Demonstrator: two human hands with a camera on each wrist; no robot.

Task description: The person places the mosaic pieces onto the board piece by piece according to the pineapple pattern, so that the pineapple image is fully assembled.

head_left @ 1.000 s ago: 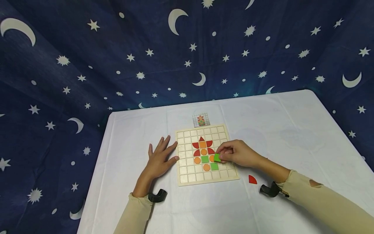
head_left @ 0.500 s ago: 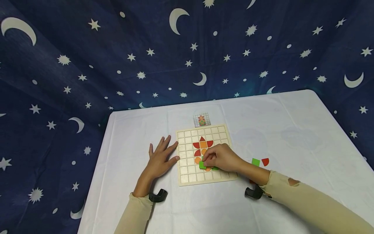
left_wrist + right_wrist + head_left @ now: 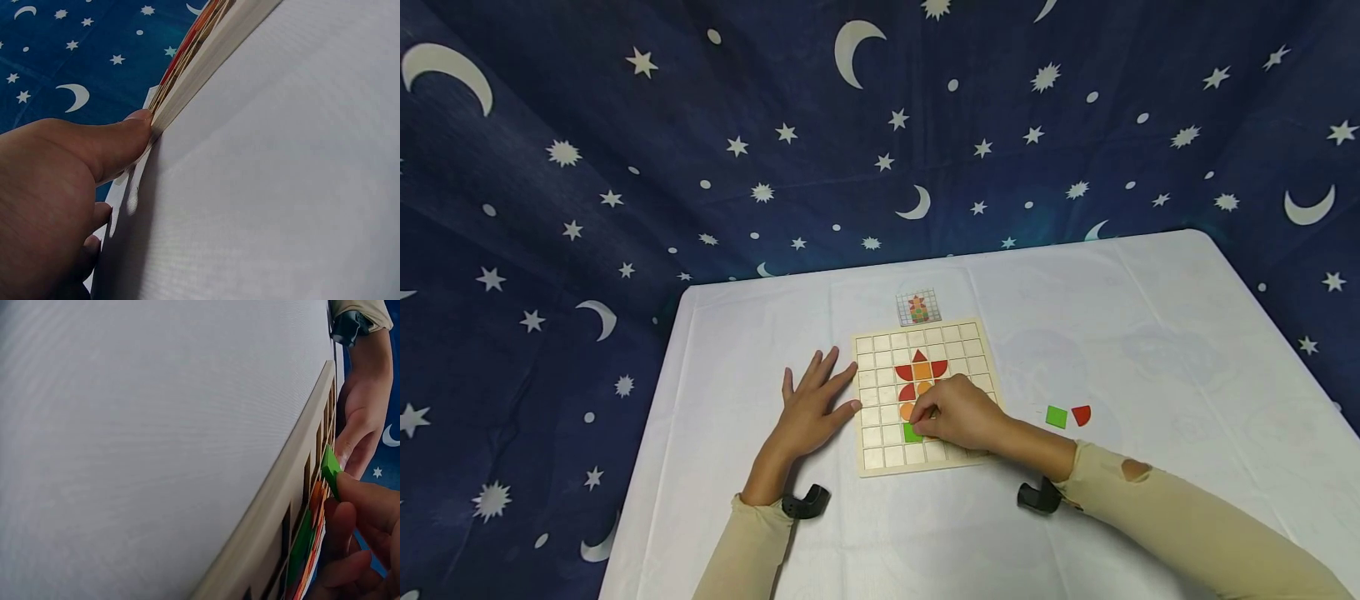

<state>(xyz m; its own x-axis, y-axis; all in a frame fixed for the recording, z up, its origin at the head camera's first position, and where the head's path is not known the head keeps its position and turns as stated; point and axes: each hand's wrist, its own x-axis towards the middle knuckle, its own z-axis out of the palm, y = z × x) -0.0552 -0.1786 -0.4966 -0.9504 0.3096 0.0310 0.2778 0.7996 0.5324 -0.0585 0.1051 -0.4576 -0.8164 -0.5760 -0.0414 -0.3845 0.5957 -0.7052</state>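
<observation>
A wooden grid board [image 3: 874,459] lies on the table with red, orange and green pieces set in its squares. My right hand [image 3: 964,414] is over the lower middle of the board and pinches a green square tile [image 3: 912,433] between thumb and finger. In the right wrist view that green tile [image 3: 329,464] stands tilted, one edge down at the grid. Part of the pattern is hidden under the right hand. My left hand [image 3: 812,408] is spread flat, with its thumb and index fingertip at the board's left edge; the left wrist view shows the thumb [image 3: 128,140] against that side.
Right of the board lie a loose green square tile [image 3: 1056,417] and a red quarter-circle piece [image 3: 1081,415]. A small pattern card [image 3: 918,307] sits just beyond the board's far edge. A dark star-and-moon cloth [image 3: 820,125] hangs behind the white table [image 3: 760,333].
My right hand has carried the green tile leftward and toward me across the board, then lowered it to a square near the bottom of the pattern. The left hand has stayed in place.
</observation>
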